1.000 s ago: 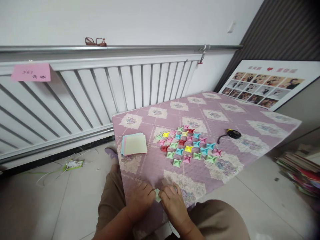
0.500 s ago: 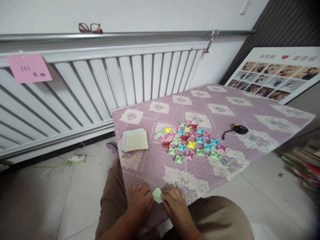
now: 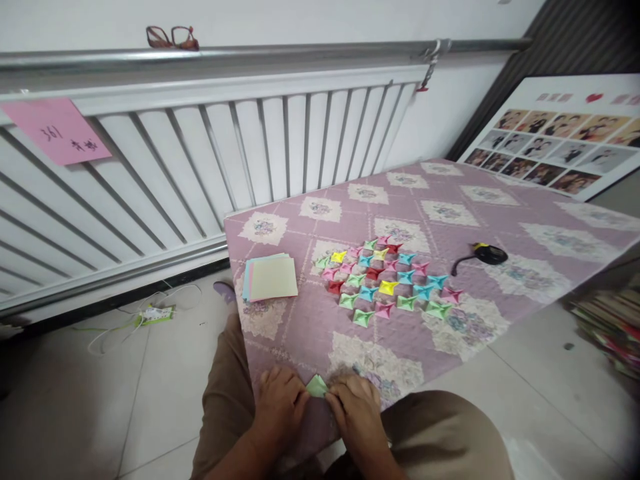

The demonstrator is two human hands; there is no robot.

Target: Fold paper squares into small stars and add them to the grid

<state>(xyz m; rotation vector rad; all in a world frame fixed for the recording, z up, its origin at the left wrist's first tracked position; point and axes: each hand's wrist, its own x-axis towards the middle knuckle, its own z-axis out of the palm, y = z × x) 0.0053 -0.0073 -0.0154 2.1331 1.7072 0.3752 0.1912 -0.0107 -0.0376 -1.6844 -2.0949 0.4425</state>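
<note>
A small piece of folded light-green paper (image 3: 317, 385) lies at the near edge of the cloth-covered table (image 3: 300, 327). My left hand (image 3: 281, 402) pinches its left side, fingers curled together. On the other side my right hand (image 3: 354, 402) grips the right corner between thumb and fingers. The paper narrows to a point at the top; its lower part is partly hidden by my fingers. Beyond my hands, several folded paper stars (image 3: 387, 287) in green, pink, blue, red and yellow stand in loose rows. Left of them sits a stack of square paper sheets (image 3: 273, 278), cream on top.
A black object with a short cord (image 3: 489, 254) lies right of the stars. Against the wall runs a white radiator (image 3: 295, 147), with glasses (image 3: 173, 39) on the pipe above. A photo board (image 3: 560, 137) leans at the far right. A power strip (image 3: 156, 314) rests on the floor.
The visible part of the green paper has gone from a diamond to a lower, more triangular shape between my fingers. Both hands stay at the table edge. The camera view has shifted slightly.
</note>
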